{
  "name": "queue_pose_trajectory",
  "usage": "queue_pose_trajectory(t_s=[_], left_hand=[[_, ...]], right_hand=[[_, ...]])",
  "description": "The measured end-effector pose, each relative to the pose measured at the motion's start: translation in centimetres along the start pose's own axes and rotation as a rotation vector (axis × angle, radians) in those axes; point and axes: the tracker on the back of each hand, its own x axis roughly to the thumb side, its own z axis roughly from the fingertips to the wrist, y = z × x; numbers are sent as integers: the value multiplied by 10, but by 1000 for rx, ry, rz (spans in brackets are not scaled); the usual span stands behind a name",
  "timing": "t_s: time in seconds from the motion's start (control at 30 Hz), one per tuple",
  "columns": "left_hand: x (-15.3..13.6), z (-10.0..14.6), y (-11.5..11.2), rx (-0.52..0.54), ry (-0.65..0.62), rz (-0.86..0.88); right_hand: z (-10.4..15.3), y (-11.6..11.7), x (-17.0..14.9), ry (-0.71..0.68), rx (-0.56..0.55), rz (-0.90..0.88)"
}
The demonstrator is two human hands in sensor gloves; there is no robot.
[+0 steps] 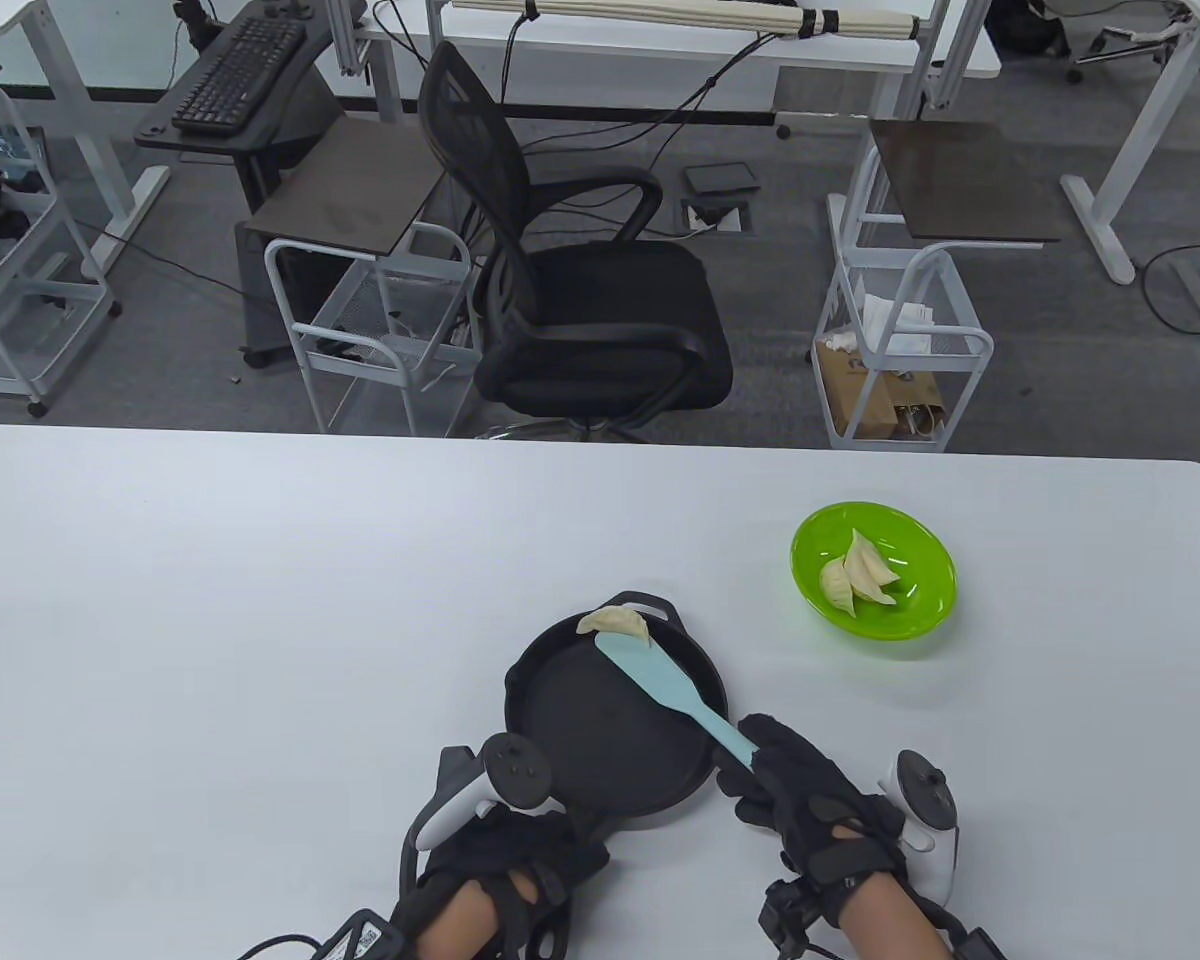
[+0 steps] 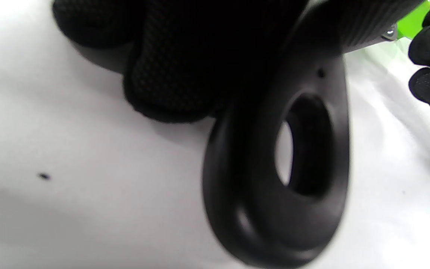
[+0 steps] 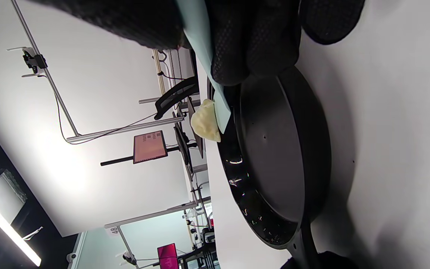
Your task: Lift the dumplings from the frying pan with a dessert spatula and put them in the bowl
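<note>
A black frying pan [image 1: 600, 735] sits on the white table in the table view. One pale dumpling [image 1: 615, 624] lies at the pan's far rim, on the tip of a light blue dessert spatula [image 1: 660, 683]. My right hand [image 1: 795, 790] grips the spatula's handle at the pan's right side. My left hand [image 1: 505, 855] holds the pan's handle [image 2: 278, 168] at the near edge. A green bowl [image 1: 920, 610] stands to the right with two dumplings [image 1: 860, 575] inside. The right wrist view shows the dumpling [image 3: 204, 121] against the spatula [image 3: 215, 89] tip, above the pan [image 3: 274, 157].
The white table [image 1: 210, 620] stretches wide to the left and behind the pan. Beyond its far edge stand a black office chair [image 1: 580, 290], wire carts and desks on the floor.
</note>
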Motion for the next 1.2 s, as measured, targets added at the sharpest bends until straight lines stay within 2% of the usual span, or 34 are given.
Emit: queue_pose_trajectory(t_s=[1.2], left_hand=[[0,0,0,0,0,0]], right_hand=[[6,-41,12,-129,-307,-221]])
